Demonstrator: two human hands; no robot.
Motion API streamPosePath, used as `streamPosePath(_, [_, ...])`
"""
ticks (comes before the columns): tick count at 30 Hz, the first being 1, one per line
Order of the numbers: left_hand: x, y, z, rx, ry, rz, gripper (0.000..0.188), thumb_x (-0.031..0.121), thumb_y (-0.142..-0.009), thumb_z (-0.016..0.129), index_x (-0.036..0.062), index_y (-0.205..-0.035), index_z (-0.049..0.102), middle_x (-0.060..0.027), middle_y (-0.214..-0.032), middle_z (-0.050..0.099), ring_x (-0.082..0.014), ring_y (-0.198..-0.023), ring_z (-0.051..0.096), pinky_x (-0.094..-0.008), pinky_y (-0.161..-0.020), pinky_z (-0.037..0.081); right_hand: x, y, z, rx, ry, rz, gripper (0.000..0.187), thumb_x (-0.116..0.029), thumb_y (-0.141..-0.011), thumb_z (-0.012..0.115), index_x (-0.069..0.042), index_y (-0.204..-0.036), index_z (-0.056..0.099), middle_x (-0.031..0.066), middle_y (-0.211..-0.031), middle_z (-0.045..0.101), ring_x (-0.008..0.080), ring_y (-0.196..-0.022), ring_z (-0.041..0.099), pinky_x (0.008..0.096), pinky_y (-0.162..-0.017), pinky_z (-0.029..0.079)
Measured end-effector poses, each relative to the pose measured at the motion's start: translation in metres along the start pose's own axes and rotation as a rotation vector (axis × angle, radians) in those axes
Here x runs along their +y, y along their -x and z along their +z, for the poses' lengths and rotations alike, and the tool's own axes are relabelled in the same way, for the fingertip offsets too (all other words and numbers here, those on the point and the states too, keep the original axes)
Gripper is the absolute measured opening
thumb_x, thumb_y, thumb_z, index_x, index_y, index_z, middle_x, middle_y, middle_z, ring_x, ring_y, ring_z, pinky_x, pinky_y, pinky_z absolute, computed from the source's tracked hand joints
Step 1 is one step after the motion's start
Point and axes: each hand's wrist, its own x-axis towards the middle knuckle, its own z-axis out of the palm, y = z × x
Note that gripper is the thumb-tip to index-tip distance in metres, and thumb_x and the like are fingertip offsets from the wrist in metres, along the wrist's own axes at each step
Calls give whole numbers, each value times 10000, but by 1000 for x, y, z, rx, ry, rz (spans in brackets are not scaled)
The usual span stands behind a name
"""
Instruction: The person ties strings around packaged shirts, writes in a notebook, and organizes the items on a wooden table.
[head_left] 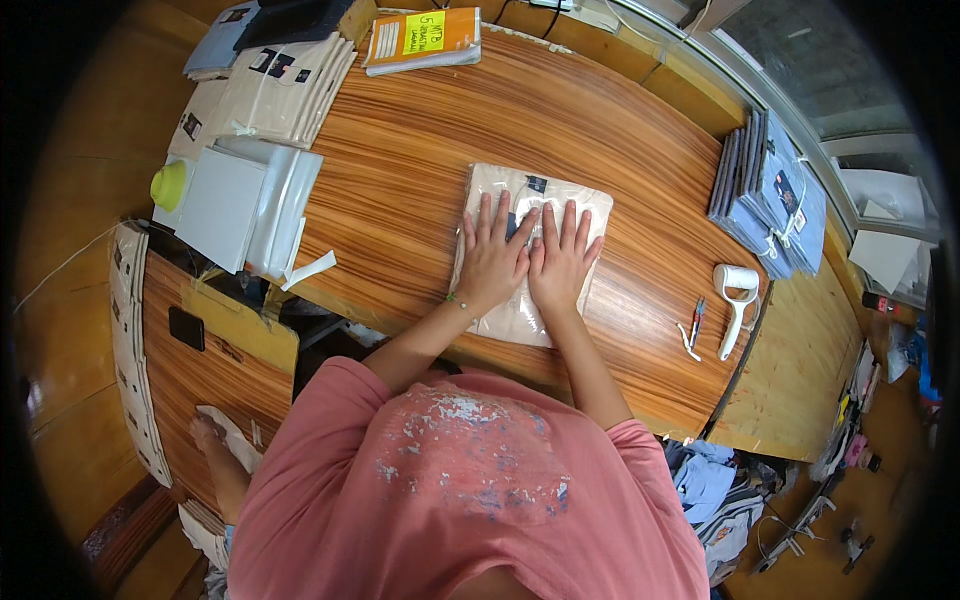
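Note:
A folded cream garment in a clear plastic bag (517, 312) lies flat on the striped wooden table (400, 160), near its front edge. Both my hands press on its upper half. My left hand (493, 255) is spread with fingers pointing away from me, and a thin bracelet circles that wrist. Beside it my right hand (562, 262) lies flat too, fingers apart, the two thumbs close together. A dark label (537, 184) shows above my fingertips; a second dark patch is partly covered by my left hand.
Stacked cream garments (280, 88) and clear plastic bags (275, 205) sit at the left. Orange notebooks (425, 40) lie at the back. Tied blue garments (775, 195), a lint roller (737, 305) and small snips (698, 318) are at the right. Another person's arm (222, 465) shows lower left.

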Motion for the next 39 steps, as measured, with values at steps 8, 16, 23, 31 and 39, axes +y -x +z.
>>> streamPosePath(8, [-2, -3, 6, -3, 12, -20, 557, 243, -847, 481, 206, -1388, 353, -213, -1456, 188, -438, -1348, 118, -634, -1033, 106, 4, -3, 6, -23, 7, 7, 490, -287, -869, 436, -185, -1348, 432, 118, -1468, 253, 365, -1369, 135, 627, -1040, 53])
streamPosePath(16, [2, -1, 7, 9, -2, -28, 537, 242, -840, 483, 217, -1368, 383, -203, -1448, 214, -424, -1344, 143, -629, -1026, 133, 5, -1, 5, -30, 0, 18, 473, -272, -873, 439, -196, -1339, 445, 119, -1465, 258, 366, -1368, 138, 654, -1022, 61])
streamPosePath(23, [-3, 3, 15, 30, 3, -40, 527, 232, -845, 480, 242, -1362, 384, -170, -1461, 205, -403, -1343, 164, -644, -1015, 146, 5, 1, 10, -38, 25, 4, 489, -270, -878, 428, -202, -1361, 404, 131, -1466, 245, 368, -1367, 136, 696, -988, 83])
streamPosePath(31, [-27, -9, 6, -167, 410, -107, 492, 321, -898, 493, 238, -1370, 382, -144, -1497, 142, -355, -1385, 54, -574, -1068, 87, 11, -9, 5, -165, -89, 56, 517, -321, -907, 419, -202, -1403, 331, 130, -1492, 191, 329, -1389, 100, 674, -1010, 16])
streamPosePath(39, [-187, 72, -100, 444, 678, -335, 191, 119, -886, 524, 18, -1029, 602, -136, -1000, 626, -262, -910, 604, -339, -800, 464, 117, 61, -37, 364, -640, 397, 432, -115, -881, 541, 42, -1268, 427, 196, -1317, 404, 318, -1225, 386, 404, -1008, 333])
